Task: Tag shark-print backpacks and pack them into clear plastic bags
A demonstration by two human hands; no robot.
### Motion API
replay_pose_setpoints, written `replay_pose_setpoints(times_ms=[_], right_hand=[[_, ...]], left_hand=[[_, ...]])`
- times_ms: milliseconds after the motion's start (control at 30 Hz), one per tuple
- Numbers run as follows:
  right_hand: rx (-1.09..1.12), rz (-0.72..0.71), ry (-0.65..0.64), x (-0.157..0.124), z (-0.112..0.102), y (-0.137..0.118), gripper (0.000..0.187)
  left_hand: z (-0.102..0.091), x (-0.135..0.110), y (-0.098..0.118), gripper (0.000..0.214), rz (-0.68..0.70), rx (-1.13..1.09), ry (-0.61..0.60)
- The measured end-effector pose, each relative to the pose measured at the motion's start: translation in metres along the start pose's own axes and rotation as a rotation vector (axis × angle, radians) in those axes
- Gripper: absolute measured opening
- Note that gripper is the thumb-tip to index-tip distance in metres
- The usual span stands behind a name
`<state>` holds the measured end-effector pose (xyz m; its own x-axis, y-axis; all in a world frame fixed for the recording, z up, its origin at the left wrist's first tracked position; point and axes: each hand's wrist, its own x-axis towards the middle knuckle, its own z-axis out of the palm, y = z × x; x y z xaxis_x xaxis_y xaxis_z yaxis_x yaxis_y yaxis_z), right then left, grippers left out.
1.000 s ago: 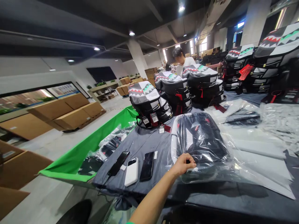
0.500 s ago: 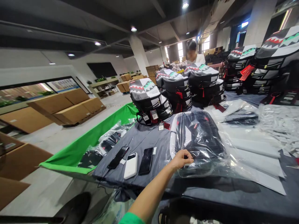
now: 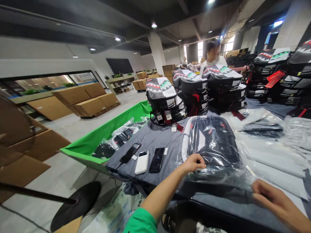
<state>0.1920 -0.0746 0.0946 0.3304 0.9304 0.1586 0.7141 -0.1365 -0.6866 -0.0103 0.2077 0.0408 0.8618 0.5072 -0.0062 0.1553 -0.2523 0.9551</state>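
Backpack: black backpack [image 3: 213, 142] inside a clear plastic bag [image 3: 218, 176], lying on the grey tabletop [image 3: 155, 139]
Left hand [image 3: 193, 163]: fingers pinched closed on the bag at the backpack's near edge
Right hand [image 3: 274, 197]: fingers at the plastic's edge, right of the backpack; grip cannot be told
Nearby: white power bank [image 3: 142, 162] and two smartphones [image 3: 156, 160], left of the backpack

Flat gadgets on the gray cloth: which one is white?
The middle one, a white rectangular gadget; a slanted black smartphone and a straighter black smartphone lie either side.

Left hand [image 3: 193, 164] curled (right hand [image 3: 274, 201] outstretched)
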Motion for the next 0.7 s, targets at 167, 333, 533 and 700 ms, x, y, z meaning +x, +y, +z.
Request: replay_pose_setpoints(times_ms=[167, 333, 533, 700], right_hand=[[-0.326, -0.244, -0.523, 0.117, 0.009, -0.052, 0.031], [-0.517, -0.162, -0.476, 0.161, 0.009, -0.042, 0.030], [-0.451, -0.100, -0.315, 0.132, 0.011, -0.023, 0.028], [-0.389, -0.148, -0.354, 0.115, 0.041, -0.025, 0.041]], left_hand=[[0.000, 0.001, 0.001, 0.027, 0.011, 0.014, 0.004], [-0.001, -0.001, 0.000, 0.027, 0.013, 0.059, 0.002], [0.000, 0.002, -0.002, 0.028, 0.068, 0.137, -0.021], [-0.012, -0.008, 0.009, 0.024, 0.162, 0.280, -0.057]])
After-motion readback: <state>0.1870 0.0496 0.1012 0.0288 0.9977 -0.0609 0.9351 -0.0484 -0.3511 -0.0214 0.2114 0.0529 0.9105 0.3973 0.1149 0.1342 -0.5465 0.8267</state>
